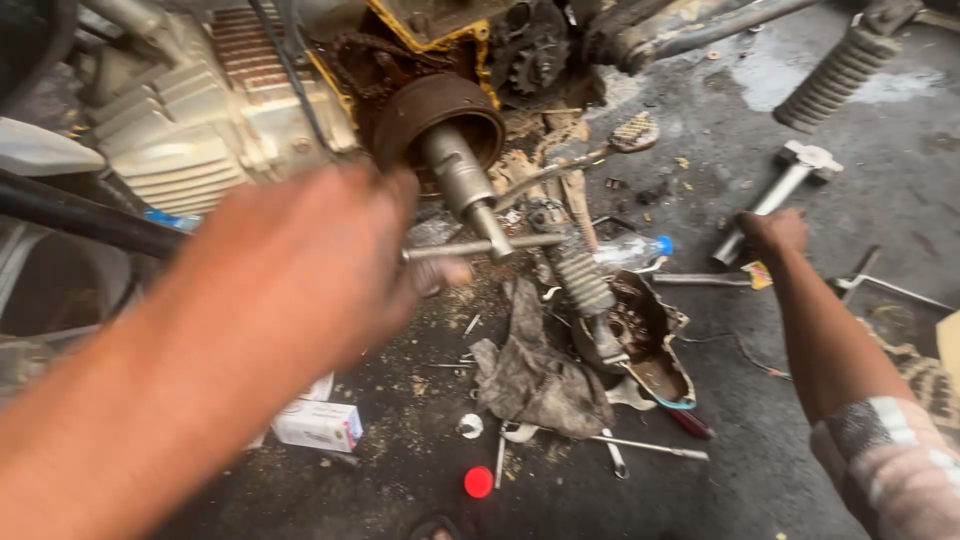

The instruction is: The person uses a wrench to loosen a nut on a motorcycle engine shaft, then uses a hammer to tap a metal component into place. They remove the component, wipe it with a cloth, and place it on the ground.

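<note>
On the oily workshop floor [800, 440], beside a stripped motorcycle engine [190, 130], the left hand [320, 270] reaches in at the cross bar [480, 246] of a T-handle socket wrench [462, 180]. Its fingers seem curled around the bar's near end, though blur hides how firmly. The wrench's socket sits inside the rusty round hub [440, 110] on the engine's side, probably so that the bar gives leverage for turning. The right hand [775, 232] is well apart, stretched out across the floor and closed over the end of a silvery tube tool [790, 185], likely picking it up or steadying it. Around them lie a grimy rag [535, 375], an open engine cover [650, 340], a small white box [318, 425], a red cap [478, 482] and loose spanners. The concrete is dark, stained and littered with grit.
</note>
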